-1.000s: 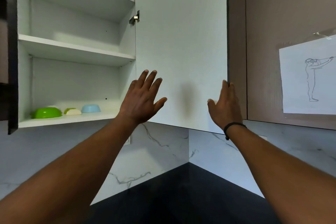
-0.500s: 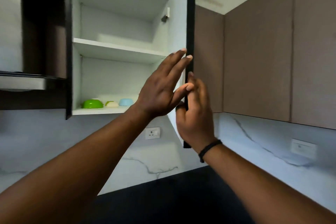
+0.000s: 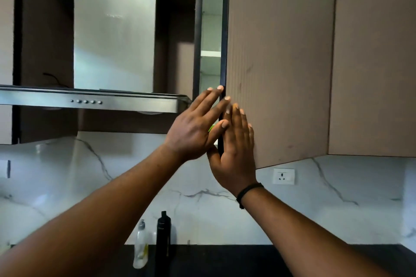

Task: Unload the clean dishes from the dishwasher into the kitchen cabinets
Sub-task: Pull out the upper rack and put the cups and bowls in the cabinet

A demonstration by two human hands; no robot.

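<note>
The cabinet door stands almost closed, a narrow gap showing white shelves and what may be a green bowl at the bottom shelf's front edge. The right hand presses flat on the door's face near its lower left corner; the left hand, fingers straight, touches the door's dark edge

- Both arms reach up and forward toward the cabinet door, forearms bare.
- Left hand: fingers straight and spread, back toward the camera, fingertips lying on the door's dark edge, thumb pointing right toward that edge.
- Right hand: fingers straight and together, flat against the door's brown front just right of its edge, thumb at the edge.
- A dark band circles the right wrist.
</note>
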